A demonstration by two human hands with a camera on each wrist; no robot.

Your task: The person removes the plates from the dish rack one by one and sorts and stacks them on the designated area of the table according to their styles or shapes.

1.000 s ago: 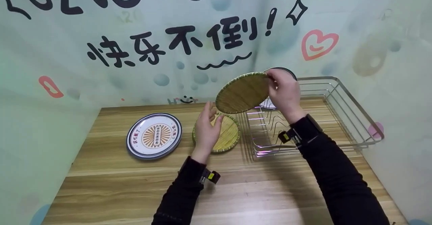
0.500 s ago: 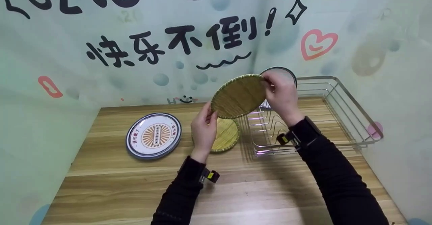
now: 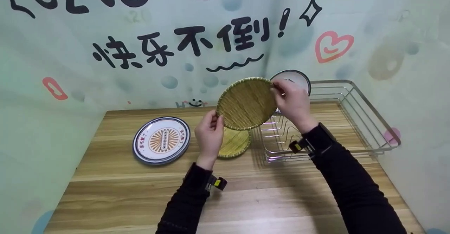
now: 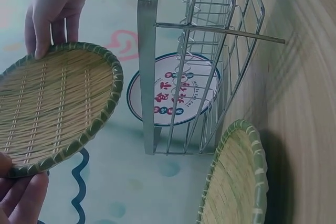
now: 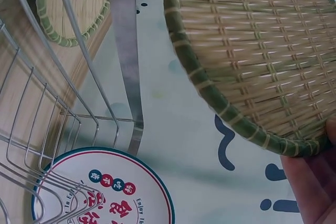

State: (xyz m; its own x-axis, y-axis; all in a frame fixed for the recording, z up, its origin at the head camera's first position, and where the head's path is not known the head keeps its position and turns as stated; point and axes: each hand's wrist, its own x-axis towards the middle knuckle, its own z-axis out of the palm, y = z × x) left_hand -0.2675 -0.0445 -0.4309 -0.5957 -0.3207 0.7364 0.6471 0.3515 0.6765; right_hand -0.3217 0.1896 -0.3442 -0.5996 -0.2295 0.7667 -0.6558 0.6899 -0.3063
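Observation:
A round woven bamboo tray [image 3: 248, 104] with a green bound rim is held tilted in the air between my two hands. My left hand [image 3: 210, 135] pinches its left edge, thumb on the near face. At the upper right edge my right hand [image 3: 293, 100] grips the rim between thumb and fingers. The weave and rim show closely in the left wrist view, where the tray [image 4: 58, 108] spans both hands. Below it on the table lies a second bamboo tray [image 3: 235, 144], partly hidden by the held one and my left hand.
A wire dish rack [image 3: 365, 114] stands at the right of the wooden table [image 3: 140, 199]. Upright in its back left part is a white plate [image 5: 113, 182] with a dark rim. Left of the trays lie stacked white plates [image 3: 161, 141] with blue rims. A printed cloth [image 3: 168, 69] hangs behind.
My left hand has come up to the tray's left edge and taken hold of it. The tray has tilted to show more of its face and shifted slightly left.

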